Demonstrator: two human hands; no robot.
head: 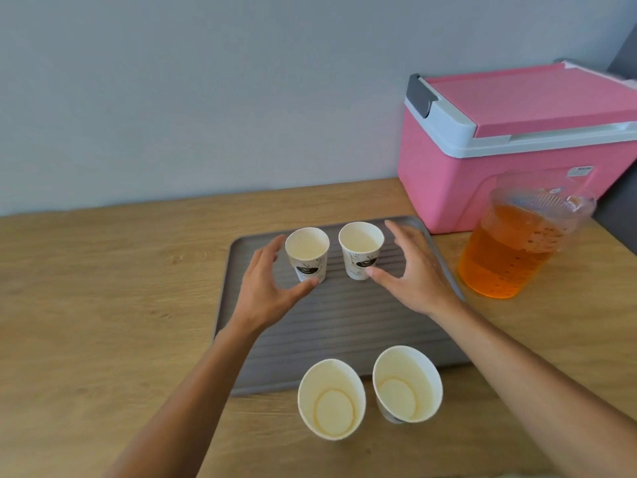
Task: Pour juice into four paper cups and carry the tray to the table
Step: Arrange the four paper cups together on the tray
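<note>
Both hands are working the back row. The left hand (272,288) is hovering wide open at the far-left cup (307,253), its fingers (272,248) spread just outside the rim and the thumb lying at the cup's foot. The right hand (410,274) is mirroring it at the far-right cup (361,250), with fingers (400,236) fanned beyond the rim and the thumb tip at the base. Neither hand is pinching anything, and I cannot tell whether skin is actually meeting paper.

The two cups are standing upright between the two thumbs, close together but apart, on the ribbed grey tray (344,322). The near cups (331,399) are sitting behind the wrists at the tray's front edge, and I cannot tell whether they are on it or just off it. All four are looking empty.

The juice is waiting in the pitcher (513,243), out past the right hand's little finger on the wooden top (103,288), in front of the pink cooler (517,132).

This is looking like lining up the cups before the pour. To do it well, the person should be guiding each cup low, near its foot, with a light touch, since paper walls buckle if squeezed at the rim. Leaving a gap between the cups would give the spout room, and keeping them clear of the tray's rim should be helping the carry.
</note>
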